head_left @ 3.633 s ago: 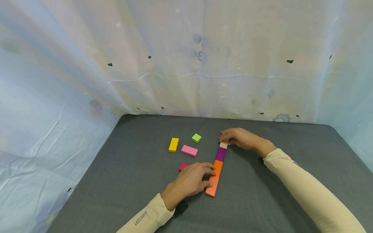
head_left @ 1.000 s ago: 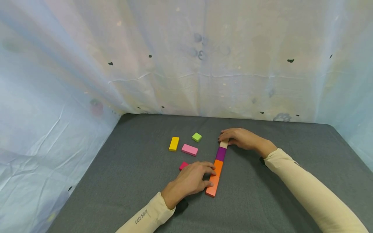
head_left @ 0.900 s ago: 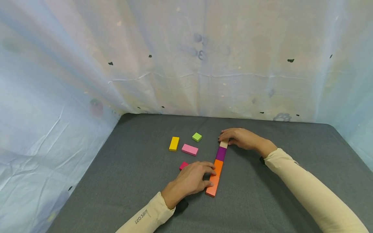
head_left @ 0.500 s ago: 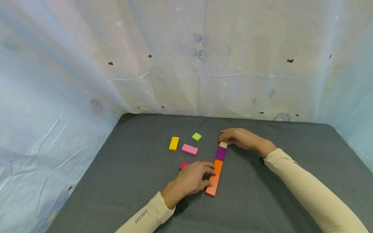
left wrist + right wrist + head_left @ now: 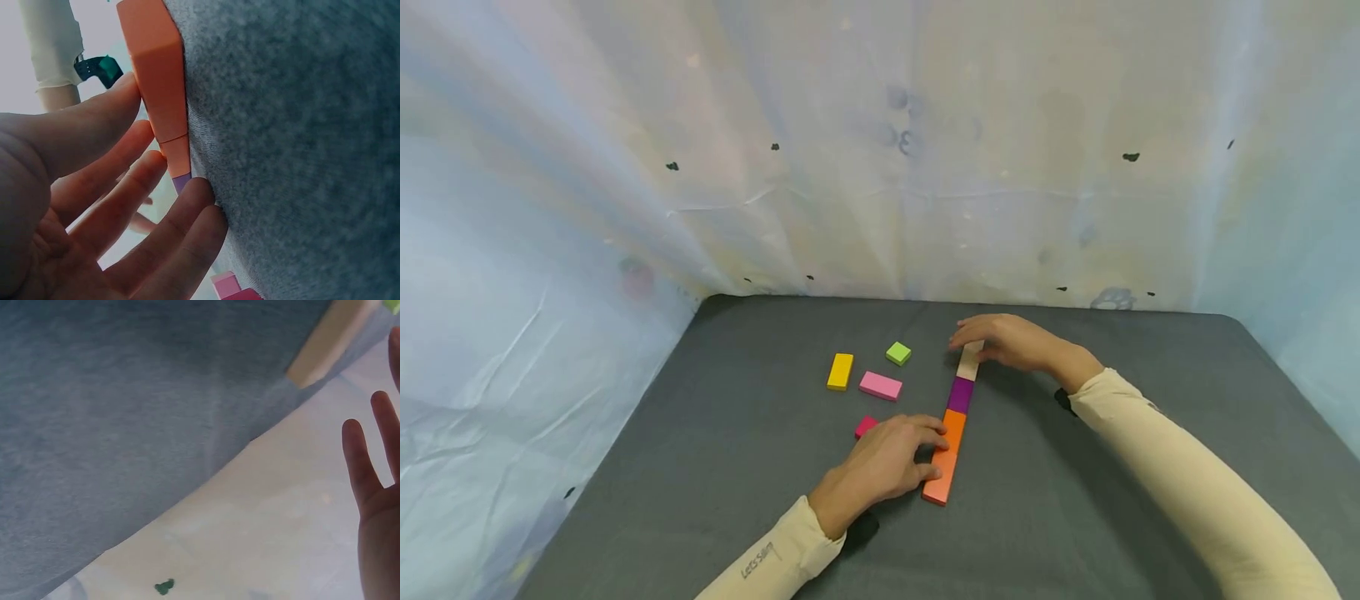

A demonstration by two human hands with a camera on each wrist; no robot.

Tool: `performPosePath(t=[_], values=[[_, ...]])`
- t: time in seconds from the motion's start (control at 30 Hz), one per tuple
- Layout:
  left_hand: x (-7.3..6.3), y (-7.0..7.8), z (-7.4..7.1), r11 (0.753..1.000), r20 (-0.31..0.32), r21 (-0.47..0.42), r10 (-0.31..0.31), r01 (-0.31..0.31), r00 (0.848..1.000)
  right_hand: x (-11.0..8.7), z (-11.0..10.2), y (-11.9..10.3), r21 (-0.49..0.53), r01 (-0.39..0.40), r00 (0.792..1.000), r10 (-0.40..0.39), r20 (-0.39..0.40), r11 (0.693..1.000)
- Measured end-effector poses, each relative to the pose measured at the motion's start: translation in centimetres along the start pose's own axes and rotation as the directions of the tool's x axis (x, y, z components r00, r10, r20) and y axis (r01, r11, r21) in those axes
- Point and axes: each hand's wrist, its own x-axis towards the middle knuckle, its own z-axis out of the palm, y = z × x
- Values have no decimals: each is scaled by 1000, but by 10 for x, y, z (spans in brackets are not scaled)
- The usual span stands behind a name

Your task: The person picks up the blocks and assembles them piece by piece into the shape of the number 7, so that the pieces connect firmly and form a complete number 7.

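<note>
A straight row of flat blocks runs away from me: a light orange block nearest, then an orange block, a purple block and a beige block at the far end. My left hand rests its thumb and fingertips against the two orange blocks, fingers loosely extended. Over the beige block hovers my right hand, covering part of it in the head view. The right wrist view shows the right fingers spread, apart from the beige block.
Left of the row lie a yellow block, a lime green block, a pink block and a magenta block partly behind the left hand. Grey cloth covers the table. A pale curtain hangs behind.
My right hand has let go of the beige block and lifted, baring more of it. The left hand keeps its place on the orange blocks. The head view has shifted slightly.
</note>
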Motion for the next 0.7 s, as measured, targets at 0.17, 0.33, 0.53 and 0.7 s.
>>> performPosePath(t=[0.17,0.33,0.53,0.7], values=[[-2,-2,2,1000,21,-7,-9,9,1000,6,6,-7,34,-2,1000,2,-3,999],[-2,-5,2,1000,10,-4,-2,2,1000,21,14,-17,60,28,999,-26,-37,998],[-3,-12,3,1000,-10,-6,23,-23,1000,39,17,-32,85,54,998,-50,-46,995],[-3,-13,2,999,-20,-16,28,-28,999,49,12,-40,91,55,998,-51,-45,994]])
